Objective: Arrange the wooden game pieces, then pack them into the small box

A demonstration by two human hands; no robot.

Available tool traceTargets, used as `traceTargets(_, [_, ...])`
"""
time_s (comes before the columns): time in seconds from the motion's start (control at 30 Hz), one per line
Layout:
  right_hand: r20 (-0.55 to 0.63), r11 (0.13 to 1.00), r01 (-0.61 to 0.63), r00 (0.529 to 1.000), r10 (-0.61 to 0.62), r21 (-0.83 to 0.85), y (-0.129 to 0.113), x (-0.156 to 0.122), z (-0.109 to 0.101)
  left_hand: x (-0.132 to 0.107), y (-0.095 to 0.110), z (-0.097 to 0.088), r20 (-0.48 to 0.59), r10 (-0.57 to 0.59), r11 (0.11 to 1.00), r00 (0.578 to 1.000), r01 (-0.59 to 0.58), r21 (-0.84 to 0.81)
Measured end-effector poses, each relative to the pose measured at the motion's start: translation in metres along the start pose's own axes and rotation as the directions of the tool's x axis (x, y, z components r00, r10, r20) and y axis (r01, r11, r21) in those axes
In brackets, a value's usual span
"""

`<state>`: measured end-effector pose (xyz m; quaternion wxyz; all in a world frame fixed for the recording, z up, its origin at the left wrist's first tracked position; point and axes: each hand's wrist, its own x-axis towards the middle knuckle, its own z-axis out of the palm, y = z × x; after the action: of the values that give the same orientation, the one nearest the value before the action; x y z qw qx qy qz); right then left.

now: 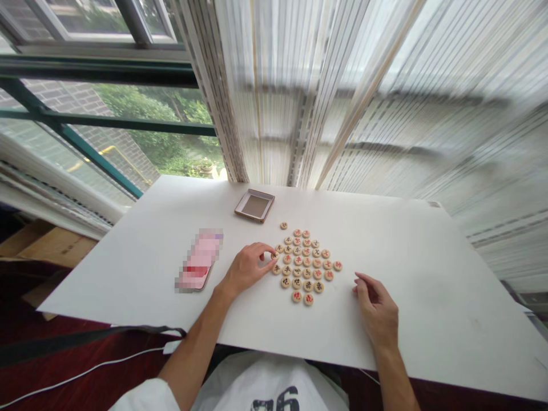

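Note:
Several round wooden chess pieces (306, 264) with red and black characters lie flat in a cluster on the white table (411, 268). My left hand (248, 267) rests on the table at the cluster's left edge, its thumb and forefinger pinched on one wooden piece (274, 254). My right hand (377, 308) lies on the table to the right of the cluster, fingers loosely curled, touching no piece. One piece (283, 225) sits alone just beyond the cluster.
A small square wooden tray (254, 205) lies at the back of the table. A phone (199, 260) lies left of my left hand. Striped curtains (385, 91) hang behind the table, a window at the left. A white cable (81, 374) runs along the floor.

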<state>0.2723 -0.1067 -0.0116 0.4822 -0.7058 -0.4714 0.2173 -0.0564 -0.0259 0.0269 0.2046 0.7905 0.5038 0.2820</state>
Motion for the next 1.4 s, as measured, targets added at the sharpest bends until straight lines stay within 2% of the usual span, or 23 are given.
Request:
traceTargets(0.43, [-0.002, 1.0, -0.02, 1.0, 0.02, 0.019, 0.003, 0.002, -0.001, 0.01, -0.003, 0.001, 0.105, 0.072, 0.99, 0.992, -0.084, 0.113])
traceTargets(0.7, [0.0, 1.0, -0.027, 1.0, 0.027, 0.014, 0.002, 0.002, -0.001, 0.017, 0.004, 0.006, 0.016, 0.04, 0.991, 0.999, -0.042, 0.129])
traceTargets(0.87, [-0.001, 0.999, -0.024, 1.0, 0.024, 0.03, 0.003, 0.002, -0.001, 0.016, 0.003, 0.008, 0.039, 0.008, 0.992, 0.999, -0.013, 0.129])
traceTargets(1.0, [0.006, 0.999, -0.018, 1.0, 0.018, 0.029, 0.003, 0.002, -0.001, 0.015, -0.001, 0.005, 0.071, 0.031, 0.992, 0.997, -0.039, 0.118])
traceTargets(1.17, [0.006, 0.999, -0.02, 1.0, 0.02, 0.031, 0.003, 0.002, -0.001, 0.018, -0.004, 0.004, 0.019, 0.042, 0.99, 0.999, -0.045, 0.136])
traceTargets(1.4, [0.002, 1.0, -0.007, 1.0, 0.007, 0.027, 0.004, 0.002, 0.0, 0.019, -0.006, 0.007, 0.056, 0.023, 0.983, 0.998, -0.033, 0.181])
